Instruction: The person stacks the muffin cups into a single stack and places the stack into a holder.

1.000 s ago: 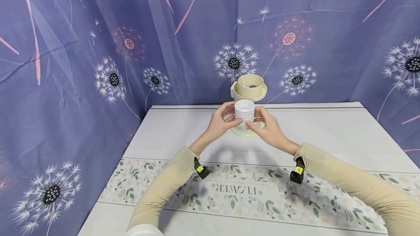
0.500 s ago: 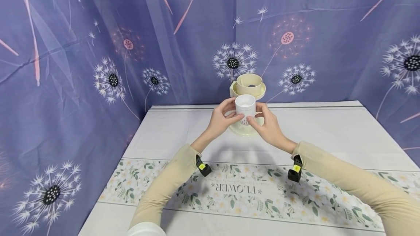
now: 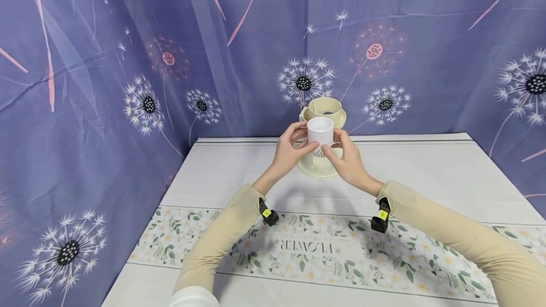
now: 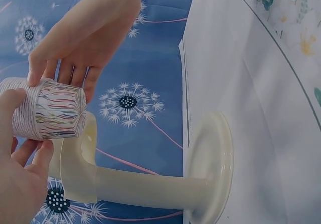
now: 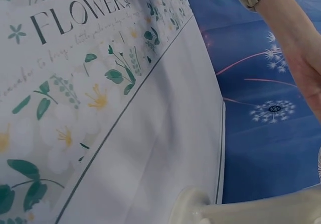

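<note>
A stack of white paper cups [image 3: 321, 129] stays upright in the air, rims up, held between both hands. My left hand [image 3: 286, 154] grips its left side and my right hand [image 3: 352, 167] its right side, thumbs at the front. In the left wrist view, the nested rims of the paper cups [image 4: 25, 103] form close ridges, and coloured streaks mark the lowest cup. Just behind is a cream stand [image 3: 325, 105] with a ring-shaped top, a post and a round base [image 4: 220, 163]. The stack partly hides the stand's ring and post.
The table carries a white cloth [image 3: 239, 169] with a printed floral band [image 3: 311, 250]. A purple-blue dandelion curtain [image 3: 256, 84] hangs along the back and left edges. A white round object [image 3: 194, 297] shows at the bottom edge, by the left sleeve.
Both hands have raised the paper cup stack, which now overlaps the front of the stand's ring. The stand has stayed in place.
</note>
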### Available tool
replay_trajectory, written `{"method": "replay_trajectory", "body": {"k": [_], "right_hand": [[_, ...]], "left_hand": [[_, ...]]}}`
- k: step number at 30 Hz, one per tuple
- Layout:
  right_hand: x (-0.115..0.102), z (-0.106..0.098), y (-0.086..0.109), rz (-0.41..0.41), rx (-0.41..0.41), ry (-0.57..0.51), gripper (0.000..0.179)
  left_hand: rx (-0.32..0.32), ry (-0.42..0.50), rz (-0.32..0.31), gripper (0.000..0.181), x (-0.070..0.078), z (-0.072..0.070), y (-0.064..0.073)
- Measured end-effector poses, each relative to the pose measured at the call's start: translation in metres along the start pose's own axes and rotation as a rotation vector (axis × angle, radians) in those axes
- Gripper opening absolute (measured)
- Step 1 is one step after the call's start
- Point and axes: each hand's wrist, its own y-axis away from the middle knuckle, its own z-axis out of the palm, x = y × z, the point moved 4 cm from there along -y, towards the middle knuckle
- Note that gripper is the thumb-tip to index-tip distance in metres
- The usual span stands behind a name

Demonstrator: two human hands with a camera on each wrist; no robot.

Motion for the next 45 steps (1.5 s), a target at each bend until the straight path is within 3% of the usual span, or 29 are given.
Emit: {"method": "replay_trajectory", "body": {"k": [2, 5, 9, 12, 16, 26, 36, 38, 45], "right_hand": [[-0.012, -0.002, -0.001, 0.006, 0.001, 0.001, 0.045], [-0.025, -0.003, -0.002, 0.016, 0.000, 0.006, 0.045], [-0.012, -0.002, -0.005, 0.015, 0.007, -0.004, 0.046], [0.001, -0.001, -0.007, 0.012, 0.007, -0.001, 0.047], [0.001, -0.001, -0.009, 0.009, 0.002, 0.020, 0.047], [-0.005, -0.006, -0.019, -0.008, 0.024, 0.029, 0.049], [-0.007, -0.011, -0.029, -0.020, 0.062, 0.030, 0.048], [-0.007, -0.011, -0.031, -0.019, 0.063, 0.030, 0.048], [-0.005, -0.013, -0.034, -0.029, 0.068, 0.022, 0.047]], "left_hand": [[0.006, 0.002, 0.006, 0.056, 0.000, 0.000, -0.001], [-0.003, 0.003, 0.006, 0.053, 0.012, 0.001, 0.000], [-0.020, -0.004, 0.001, 0.053, 0.021, 0.001, 0.000], [-0.010, 0.005, 0.006, 0.054, 0.010, 0.001, -0.004], [0.010, 0.012, 0.008, 0.054, 0.002, 0.001, -0.008], [0.066, -0.030, 0.057, 0.053, 0.009, 0.001, -0.014], [0.087, -0.007, 0.035, 0.057, 0.013, 0.002, -0.024], [0.084, -0.015, 0.028, 0.057, 0.016, 0.002, -0.024], [0.073, -0.038, 0.023, 0.054, 0.045, 0.004, -0.017]]}}
